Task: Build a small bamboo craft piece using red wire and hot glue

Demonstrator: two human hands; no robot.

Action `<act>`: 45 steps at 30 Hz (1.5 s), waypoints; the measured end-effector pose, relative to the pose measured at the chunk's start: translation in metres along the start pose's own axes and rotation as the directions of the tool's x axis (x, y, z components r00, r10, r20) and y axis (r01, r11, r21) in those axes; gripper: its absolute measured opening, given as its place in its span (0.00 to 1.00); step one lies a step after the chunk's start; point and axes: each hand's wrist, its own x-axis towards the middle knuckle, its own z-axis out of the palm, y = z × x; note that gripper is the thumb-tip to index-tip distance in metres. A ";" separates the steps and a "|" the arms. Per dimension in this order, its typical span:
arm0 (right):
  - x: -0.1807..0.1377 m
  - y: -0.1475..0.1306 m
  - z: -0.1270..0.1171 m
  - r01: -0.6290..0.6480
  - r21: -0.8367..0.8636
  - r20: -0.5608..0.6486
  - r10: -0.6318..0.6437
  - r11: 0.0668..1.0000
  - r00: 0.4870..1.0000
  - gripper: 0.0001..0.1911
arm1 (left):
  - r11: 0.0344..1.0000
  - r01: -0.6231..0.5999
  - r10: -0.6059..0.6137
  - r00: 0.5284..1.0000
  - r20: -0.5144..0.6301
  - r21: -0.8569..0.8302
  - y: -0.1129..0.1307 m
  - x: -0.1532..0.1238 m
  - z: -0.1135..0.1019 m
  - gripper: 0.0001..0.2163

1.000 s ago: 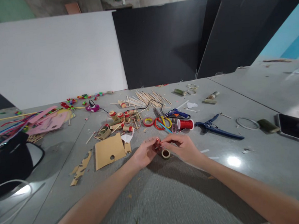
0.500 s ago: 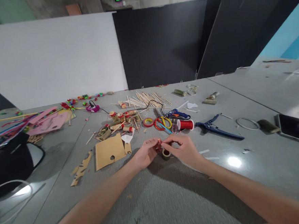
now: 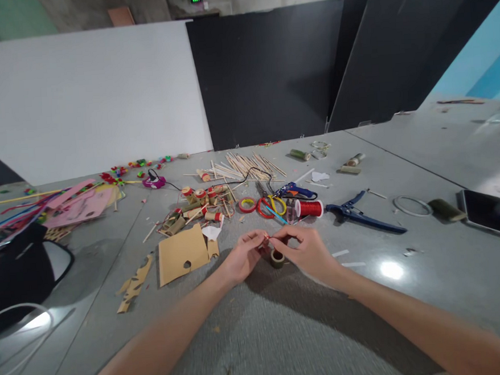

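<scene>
My left hand [image 3: 247, 256] and my right hand [image 3: 302, 249] meet fingertip to fingertip above the table. Both are closed in a pinch on a small red piece [image 3: 266, 238], possibly thread or cord; its kind is too small to make out. Just under the fingers stands a short ring of bamboo [image 3: 277, 258], its open end facing up. Beyond my right hand lies a spool of red thread [image 3: 309, 208]. Near it are scissors with red and yellow handles [image 3: 278, 205] and a roll of tape [image 3: 247, 205].
Left of my hands lies a cardboard sheet [image 3: 183, 255] with a hole. Behind it are bamboo pieces [image 3: 199, 199] and wooden sticks [image 3: 248, 167]. A blue glue gun [image 3: 297, 191], dark blue pruning shears [image 3: 363, 216] and a black tablet [image 3: 489, 212] lie to the right. Upright boards [image 3: 272, 77] stand behind.
Both hands stay almost in place, with the fingertips shifting slightly around the small red piece. The whole view has moved a few pixels.
</scene>
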 end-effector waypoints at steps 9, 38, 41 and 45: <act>0.000 0.000 -0.001 0.042 -0.010 -0.008 -0.043 0.999 0.999 0.09 | 0.999 -0.032 0.033 0.999 -0.036 0.037 -0.002 0.001 0.000 0.10; -0.001 0.002 0.001 0.038 0.026 -0.015 -0.037 0.999 0.999 0.05 | 0.998 -0.027 0.031 0.996 -0.083 0.054 -0.006 0.002 -0.003 0.09; -0.001 0.001 0.000 0.032 0.035 -0.007 -0.032 0.999 0.999 0.05 | 0.998 -0.026 0.030 0.997 -0.073 0.057 -0.006 0.002 -0.003 0.09; -0.001 0.000 0.000 0.019 0.045 0.001 -0.019 0.999 1.000 0.05 | 0.998 -0.028 0.031 0.998 -0.052 0.064 -0.007 0.002 -0.005 0.08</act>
